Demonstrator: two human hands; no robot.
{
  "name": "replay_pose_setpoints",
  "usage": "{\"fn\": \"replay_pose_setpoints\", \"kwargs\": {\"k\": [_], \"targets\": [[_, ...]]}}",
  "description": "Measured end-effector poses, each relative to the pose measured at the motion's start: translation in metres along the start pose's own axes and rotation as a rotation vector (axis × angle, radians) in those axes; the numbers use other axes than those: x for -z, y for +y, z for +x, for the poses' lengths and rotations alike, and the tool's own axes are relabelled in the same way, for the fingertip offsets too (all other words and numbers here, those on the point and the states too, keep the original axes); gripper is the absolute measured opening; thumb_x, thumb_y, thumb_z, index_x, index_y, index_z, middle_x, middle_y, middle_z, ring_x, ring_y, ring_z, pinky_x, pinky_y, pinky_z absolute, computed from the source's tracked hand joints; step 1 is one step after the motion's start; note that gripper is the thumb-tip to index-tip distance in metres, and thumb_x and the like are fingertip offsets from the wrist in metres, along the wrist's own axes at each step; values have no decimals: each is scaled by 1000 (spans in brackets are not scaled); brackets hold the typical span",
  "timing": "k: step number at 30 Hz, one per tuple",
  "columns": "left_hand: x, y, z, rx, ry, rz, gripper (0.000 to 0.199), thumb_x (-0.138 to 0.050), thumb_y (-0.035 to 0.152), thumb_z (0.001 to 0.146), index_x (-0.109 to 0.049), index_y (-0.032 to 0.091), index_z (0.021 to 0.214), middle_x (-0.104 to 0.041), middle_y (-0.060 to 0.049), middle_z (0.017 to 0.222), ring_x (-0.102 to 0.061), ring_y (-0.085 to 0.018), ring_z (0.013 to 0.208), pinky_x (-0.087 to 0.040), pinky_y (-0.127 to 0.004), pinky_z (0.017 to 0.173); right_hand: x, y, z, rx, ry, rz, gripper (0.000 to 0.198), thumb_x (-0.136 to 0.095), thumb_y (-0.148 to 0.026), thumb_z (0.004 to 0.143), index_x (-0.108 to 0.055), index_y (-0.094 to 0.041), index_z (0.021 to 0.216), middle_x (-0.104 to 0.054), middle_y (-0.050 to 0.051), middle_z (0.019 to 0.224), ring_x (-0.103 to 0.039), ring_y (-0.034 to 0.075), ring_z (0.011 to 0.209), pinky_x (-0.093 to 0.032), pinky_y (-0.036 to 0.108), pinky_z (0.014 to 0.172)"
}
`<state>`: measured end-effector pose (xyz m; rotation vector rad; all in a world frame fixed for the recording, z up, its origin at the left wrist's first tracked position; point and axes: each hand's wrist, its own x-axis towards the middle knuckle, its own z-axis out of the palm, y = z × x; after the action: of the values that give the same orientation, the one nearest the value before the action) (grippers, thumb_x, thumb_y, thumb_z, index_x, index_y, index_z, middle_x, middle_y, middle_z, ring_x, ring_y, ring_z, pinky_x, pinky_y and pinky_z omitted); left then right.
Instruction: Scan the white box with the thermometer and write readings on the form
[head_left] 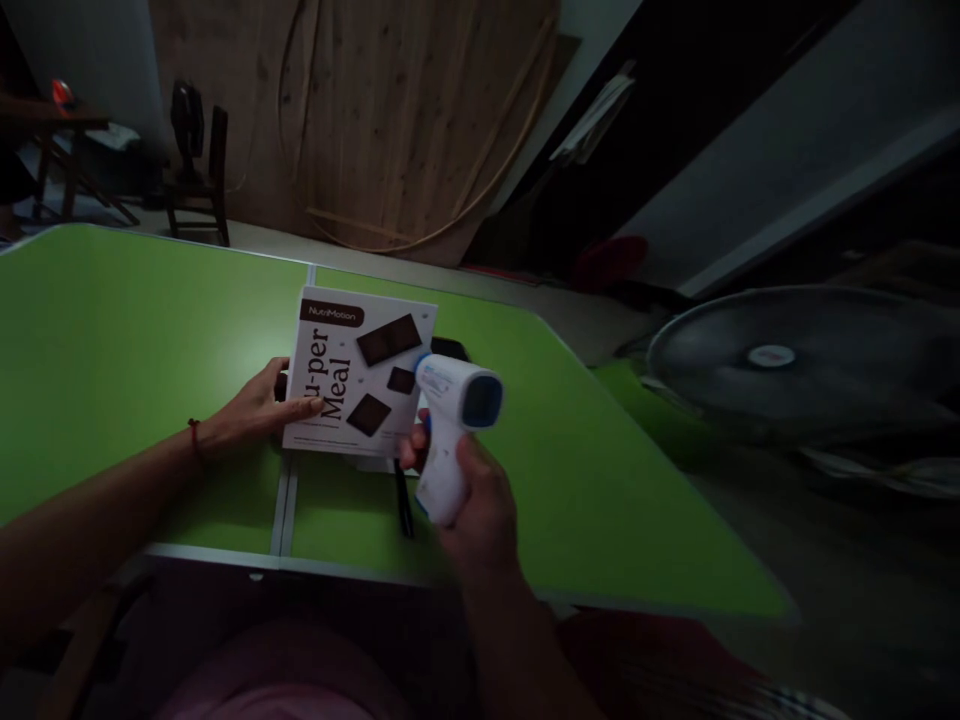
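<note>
My left hand (281, 405) grips the left edge of a white box (375, 400) printed "NutriMotion" and "Meal", with dark brown rectangles on its face. The thumb lies across the front and the other fingers go behind. In my right hand (480, 500) is a white and blue infrared thermometer (446, 445), held by its handle. Its dark blue screen end faces me and its nose points at the box's right side. Behind the box, a black object (450, 348) shows in part. Below the box, a black strap or pen-like thing (404, 505) lies on the table.
The green folding table (600, 480) has a metal seam and pale metal edges. To the right stands a large round fan (772, 360). Beyond the table are a small chair (199, 185) with a dark fan on it, a wooden panel (420, 110) and a wooden table (52, 115).
</note>
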<state>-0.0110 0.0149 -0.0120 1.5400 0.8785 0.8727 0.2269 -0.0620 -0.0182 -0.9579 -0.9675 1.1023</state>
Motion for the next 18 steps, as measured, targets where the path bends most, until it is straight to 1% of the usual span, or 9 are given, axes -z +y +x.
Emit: {"fn": "replay_pose_setpoints", "kwargs": {"k": [2, 3, 4, 6, 8, 11, 13, 16, 18], "targets": [[-1, -2, 1, -1, -2, -29, 63, -77, 45, 83, -44, 14, 127, -63, -20, 129, -69, -32, 109, -62, -52, 89, 19, 0, 6, -2, 57, -64, 38, -62, -56, 82, -67, -20, 95, -66, 3, 81, -63, 20, 78, -53, 39, 78], [-1, -3, 2, 1, -6, -40, 63, -78, 45, 83, -43, 15, 127, -63, -20, 129, -70, -32, 108, -63, -52, 89, 27, 1, 10, -30, 75, -97, 40, -64, -58, 79, -68, -20, 94, -68, 4, 83, -65, 22, 81, -54, 41, 80], [-1, -4, 2, 3, -11, -46, 64, -78, 45, 83, -43, 15, 128, -63, -20, 129, -70, -32, 108, -63, -52, 89, 36, 3, 16, -67, 106, -138, 42, -67, -59, 76, -68, -20, 91, -69, 5, 83, -66, 22, 80, -54, 41, 78], [-1, -4, 3, 9, -18, -46, 67, -78, 47, 82, -42, 15, 128, -63, -20, 129, -70, -33, 108, -63, -52, 89, 51, 8, 31, -189, 131, -263, 49, -73, -62, 68, -69, -18, 88, -71, 7, 81, -66, 23, 75, -54, 40, 71], [0, -3, 3, 17, -21, -40, 70, -78, 50, 81, -41, 14, 129, -63, -21, 129, -70, -33, 108, -63, -51, 88, 63, 15, 47, -238, 139, -443, 52, -78, -63, 60, -69, -17, 84, -71, 8, 78, -65, 24, 71, -52, 39, 66], [-1, -2, 3, 26, -29, -35, 73, -78, 52, 79, -40, 14, 129, -63, -22, 129, -70, -33, 108, -63, -51, 88, 72, 26, 67, -153, 143, -762, 51, -77, -57, 60, -69, -17, 90, -73, 12, 88, -66, 29, 81, -51, 41, 72], [-2, 0, 2, 27, -27, -31, 72, -78, 51, 79, -40, 14, 128, -63, -21, 129, -70, -34, 108, -63, -52, 88, 74, 33, 72, -46, 132, -953, 52, -73, -55, 66, -68, -18, 102, -72, 15, 99, -65, 32, 90, -50, 43, 75], [-2, 2, 1, 32, -18, -40, 71, -77, 50, 80, -41, 15, 129, -64, -21, 128, -70, -34, 108, -62, -54, 89, 73, 44, 69, 126, 91, -1200, 56, -61, -53, 78, -64, -17, 120, -67, 19, 112, -62, 34, 101, -49, 43, 76], [0, 3, 0, 31, -1, -55, 70, -77, 50, 80, -41, 15, 129, -63, -20, 129, -70, -34, 108, -62, -56, 90, 73, 48, 64, 187, 74, -1314, 53, -55, -51, 84, -62, -17, 125, -64, 20, 115, -61, 34, 102, -48, 43, 75]]}}
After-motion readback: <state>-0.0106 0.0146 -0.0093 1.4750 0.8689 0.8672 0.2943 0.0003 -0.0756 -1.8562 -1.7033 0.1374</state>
